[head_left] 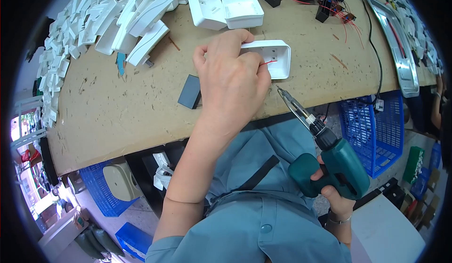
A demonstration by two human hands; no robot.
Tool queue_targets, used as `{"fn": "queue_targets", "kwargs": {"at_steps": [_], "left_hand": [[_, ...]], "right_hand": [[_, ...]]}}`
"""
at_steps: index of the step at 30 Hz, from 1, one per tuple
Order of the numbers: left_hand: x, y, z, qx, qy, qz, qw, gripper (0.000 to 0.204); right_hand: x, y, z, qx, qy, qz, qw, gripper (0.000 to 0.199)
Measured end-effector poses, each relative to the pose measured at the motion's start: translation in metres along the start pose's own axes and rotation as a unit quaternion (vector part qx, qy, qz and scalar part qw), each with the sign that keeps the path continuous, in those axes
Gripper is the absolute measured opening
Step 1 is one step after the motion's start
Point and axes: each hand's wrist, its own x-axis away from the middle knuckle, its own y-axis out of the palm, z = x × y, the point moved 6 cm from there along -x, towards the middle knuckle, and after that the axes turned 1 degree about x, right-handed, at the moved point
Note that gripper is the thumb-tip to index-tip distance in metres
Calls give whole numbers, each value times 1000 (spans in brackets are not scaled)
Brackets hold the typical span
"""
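On the bench before me lies a small white plastic housing [282, 64], open side up. My left hand [230, 70] covers its left end, with fingers curled over the far rim and down inside. A short red wire [270, 62] sticks out from the pinched thumb and forefinger into the housing; the fingertips are partly hidden. My right hand [332, 192] grips a dark green soldering gun [346, 166] by its handle. Its metal tip points up and left, just short of the housing's near right corner. A dark grey rectangular block [189, 92] rests left of my left wrist.
White housings [141, 20] are piled at the far left; two open ones [242, 9] stand behind my left hand. Black boxes with red wires [325, 8] lie far right. A black cable [376, 51] runs beside a metal tray [393, 46]. Below the bench edge stands a blue crate [372, 136].
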Motion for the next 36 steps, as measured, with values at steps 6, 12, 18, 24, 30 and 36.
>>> {"fn": "queue_targets", "kwargs": {"at_steps": [6, 12, 18, 24, 30, 36], "left_hand": [[-6, 1, 6, -18, 10, -30, 999, 9], [-4, 4, 5, -5, 42, -14, 999, 7], [-3, 7, 9, -9, 53, -11, 998, 7], [-3, 6, 9, -10, 56, 2, 998, 7], [-2, 7, 10, -20, 58, 2, 998, 6], [-3, 6, 11, -22, 58, 6, 998, 6]], "right_hand": [[1, 11, -18, 82, -59, 31, 994, 53], [1, 22, -19, 53, -69, 57, 995, 57], [-4, 29, -16, 67, -74, 67, 993, 57], [-8, 36, -16, 61, -68, 87, 992, 53], [-15, 38, -21, 69, -93, 94, 989, 51], [-20, 37, -21, 73, -86, 99, 989, 52]]}}
